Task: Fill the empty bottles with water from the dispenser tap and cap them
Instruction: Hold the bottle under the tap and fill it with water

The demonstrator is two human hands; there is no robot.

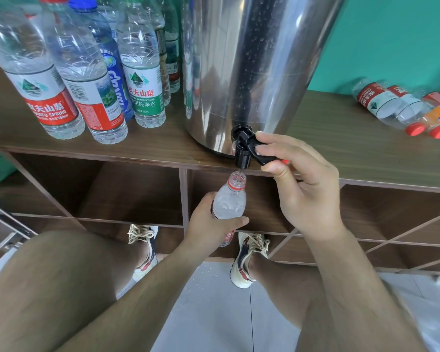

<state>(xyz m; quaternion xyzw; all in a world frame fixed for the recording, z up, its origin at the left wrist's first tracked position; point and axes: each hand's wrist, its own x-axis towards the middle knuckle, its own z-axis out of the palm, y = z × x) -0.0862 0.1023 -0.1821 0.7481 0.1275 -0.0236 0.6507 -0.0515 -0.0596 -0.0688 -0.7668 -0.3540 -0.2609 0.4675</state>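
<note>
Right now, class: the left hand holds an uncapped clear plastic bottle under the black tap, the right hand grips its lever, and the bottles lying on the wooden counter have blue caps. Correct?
No: the head view shows red caps on the lying bottles, not blue. The left hand holds the uncapped bottle under the tap; the right hand grips the lever.

Bottle [229, 203] under tap [244, 148]

Uncapped clear bottle [229, 201] upright under black tap [243, 151].
</note>
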